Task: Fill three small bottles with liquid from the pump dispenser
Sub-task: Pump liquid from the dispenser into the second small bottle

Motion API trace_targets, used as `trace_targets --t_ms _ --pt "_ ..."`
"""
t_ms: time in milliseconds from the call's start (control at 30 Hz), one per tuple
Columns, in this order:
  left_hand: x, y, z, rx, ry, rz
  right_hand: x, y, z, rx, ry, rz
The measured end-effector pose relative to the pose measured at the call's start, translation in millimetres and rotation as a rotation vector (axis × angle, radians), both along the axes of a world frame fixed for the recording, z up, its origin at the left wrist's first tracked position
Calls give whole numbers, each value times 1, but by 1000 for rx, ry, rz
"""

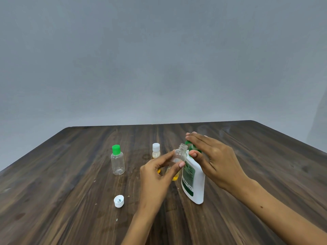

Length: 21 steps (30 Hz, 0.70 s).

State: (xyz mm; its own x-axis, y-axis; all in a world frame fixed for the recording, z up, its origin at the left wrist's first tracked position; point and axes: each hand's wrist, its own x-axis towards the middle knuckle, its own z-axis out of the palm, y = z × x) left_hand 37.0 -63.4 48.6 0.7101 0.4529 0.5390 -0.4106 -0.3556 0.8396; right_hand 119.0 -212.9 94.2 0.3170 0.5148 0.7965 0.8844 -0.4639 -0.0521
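My left hand [159, 174] holds a small clear uncapped bottle [179, 156], its open neck tilted up toward the green pump head [192, 147] of a white dispenser [194, 184]. Yellow liquid shows at this bottle's bottom, below my fingers. My right hand [212, 156] rests flat over the pump head, fingers stretched out and thumb against the nozzle. A white-capped small bottle [156, 151] with yellowish liquid stands behind my left hand. To the left stands an empty clear bottle with a green cap [117, 160].
A loose white cap [118, 201] lies open side up on the dark wooden table [70, 191], in front and to the left of my left hand. A grey wall rises behind the table's far edge.
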Motion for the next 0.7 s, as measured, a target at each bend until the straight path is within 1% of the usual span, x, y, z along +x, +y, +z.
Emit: trace_targets --t_ms 533,700 --pt "-1 -1 3 5 -21 -6 -3 -1 9 -4 19 -1" --pt "-1 -1 3 12 -26 -9 -4 0 7 2 -8 -20"
